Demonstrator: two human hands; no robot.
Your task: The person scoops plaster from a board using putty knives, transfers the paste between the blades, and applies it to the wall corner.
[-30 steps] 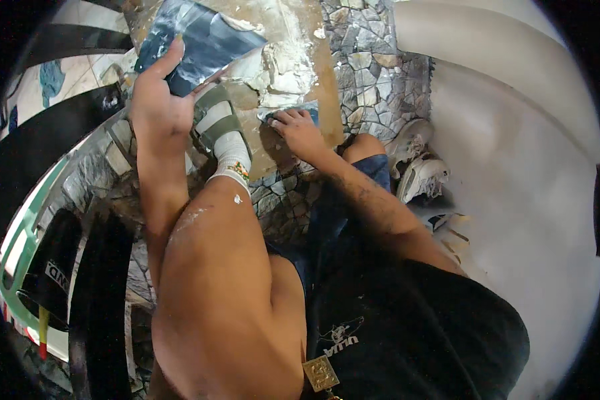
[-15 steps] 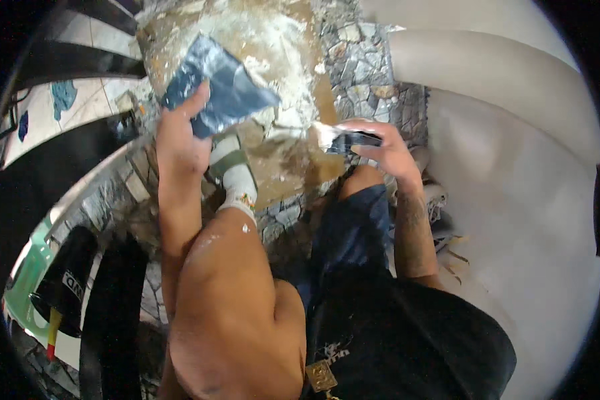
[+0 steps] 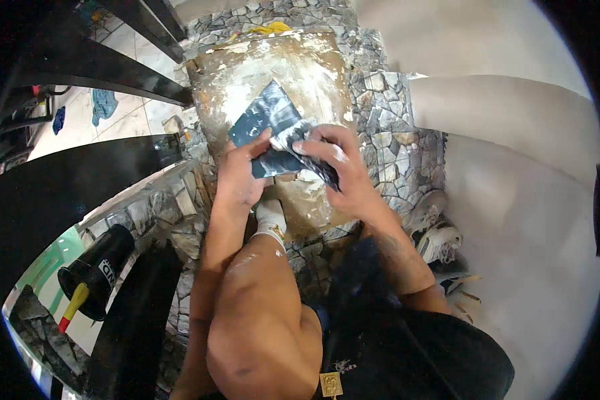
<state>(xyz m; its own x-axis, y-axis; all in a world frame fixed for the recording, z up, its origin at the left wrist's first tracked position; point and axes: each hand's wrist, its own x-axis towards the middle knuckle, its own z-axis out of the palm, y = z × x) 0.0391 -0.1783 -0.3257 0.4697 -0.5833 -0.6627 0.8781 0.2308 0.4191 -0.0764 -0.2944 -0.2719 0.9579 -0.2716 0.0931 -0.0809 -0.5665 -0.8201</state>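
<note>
Over the board, my left hand point(image 3: 243, 172) grips a dark blue-grey, roughly square thin sheet point(image 3: 273, 110), thumb on top and fingers underneath. White smears mark its face. My right hand point(image 3: 343, 163) is closed on a flat dark piece point(image 3: 290, 139) thickly coated in white, which lies against the sheet's right side. Its kind is hard to make out, as my fingers cover part of it. White residue also sits on a right finger. Beneath both hands, a worn brown board point(image 3: 213, 73) is spread with white powder or paste.
Grey stone-patterned flooring point(image 3: 383, 140) surrounds the board. My white-socked foot point(image 3: 271, 213) is near the board's lower left. Black rails point(image 3: 80, 167) and a black bucket point(image 3: 103, 273) with a yellow-and-red handle point(image 3: 75, 307) are left. Shoes point(image 3: 433, 227) stand beside the pale right wall point(image 3: 520, 220).
My right hand has moved left, bringing its white-coated piece against the sheet. The sheet has turned and tilted in my left hand. The view has shifted, with more of the board's far end showing.
</note>
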